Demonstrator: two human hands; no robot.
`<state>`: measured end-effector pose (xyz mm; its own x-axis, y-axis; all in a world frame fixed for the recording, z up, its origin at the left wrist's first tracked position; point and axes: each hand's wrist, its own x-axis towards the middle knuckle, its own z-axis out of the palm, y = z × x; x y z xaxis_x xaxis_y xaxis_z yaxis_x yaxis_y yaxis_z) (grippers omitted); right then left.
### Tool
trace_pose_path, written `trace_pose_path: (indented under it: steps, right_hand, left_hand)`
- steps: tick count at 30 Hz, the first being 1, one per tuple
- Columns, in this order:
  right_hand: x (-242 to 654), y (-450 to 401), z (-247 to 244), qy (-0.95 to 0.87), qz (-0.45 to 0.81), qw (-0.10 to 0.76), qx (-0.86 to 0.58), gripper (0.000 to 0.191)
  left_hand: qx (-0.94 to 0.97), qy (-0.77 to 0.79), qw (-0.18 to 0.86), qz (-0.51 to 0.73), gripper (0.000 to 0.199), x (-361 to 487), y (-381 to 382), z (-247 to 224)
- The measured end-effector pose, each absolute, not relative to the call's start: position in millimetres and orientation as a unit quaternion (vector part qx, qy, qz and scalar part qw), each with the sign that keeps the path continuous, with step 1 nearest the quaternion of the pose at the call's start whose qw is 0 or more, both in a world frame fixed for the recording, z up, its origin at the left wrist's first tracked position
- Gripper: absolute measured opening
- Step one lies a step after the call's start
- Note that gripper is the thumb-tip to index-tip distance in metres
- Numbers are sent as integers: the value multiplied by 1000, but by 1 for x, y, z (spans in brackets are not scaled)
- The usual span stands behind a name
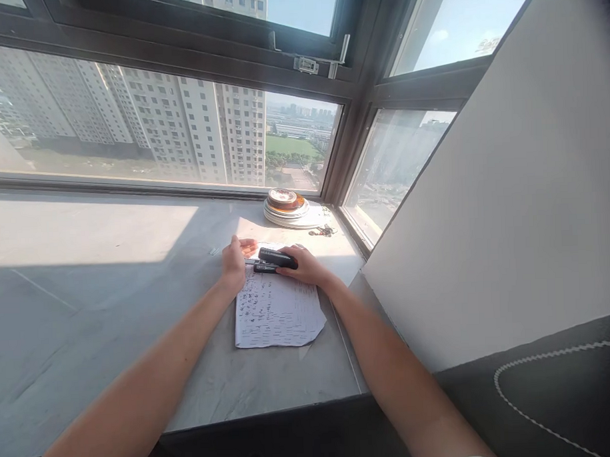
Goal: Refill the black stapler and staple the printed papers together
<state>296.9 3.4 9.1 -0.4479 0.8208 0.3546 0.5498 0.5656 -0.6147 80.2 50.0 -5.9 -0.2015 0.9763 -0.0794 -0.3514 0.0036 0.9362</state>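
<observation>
A black stapler (275, 259) lies across the upper part of some handwritten paper sheets (280, 309) on the grey stone sill. My right hand (302, 265) is wrapped round the stapler's right end, fingers above and below it. At the upper left edge of the sheets is my left hand (237, 259), standing on its side with the fingers stretched toward the right, close to the stapler's left end. Whether its palm touches the paper edge is hard to see.
Behind the hands a stack of plates (287, 212) stands near the window corner, with a small dark stringy item (324, 232) beside it. A white slanted wall (503, 181) rises at the right. The sill's front edge (271, 414) is nearest me.
</observation>
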Motion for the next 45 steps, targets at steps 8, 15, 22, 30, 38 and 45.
trace_pose_path:
  steps: [8, 15, 22, 30, 38, 45]
  right_hand:
    - [286, 0, 10, -780, 93, 468, -405, 33]
    - [282, 0, 12, -849, -38, 381, -363, 52]
    - [276, -1, 12, -850, -38, 380, -363, 54]
    - [292, -1, 15, -675, 174, 532, -481, 31]
    - [298, 3, 8, -772, 330, 397, -371, 36]
    - [290, -4, 22, -806, 250, 390, -369, 31]
  left_hand:
    - [279, 364, 631, 625, 46, 78, 49, 2]
    - [259, 328, 722, 552, 50, 81, 42, 12]
    - [261, 340, 720, 546, 32, 83, 46, 5]
    - [295, 346, 625, 635, 14, 76, 50, 1]
    - [451, 413, 510, 605, 32, 74, 42, 4]
    - [594, 371, 432, 569, 21, 75, 34, 15]
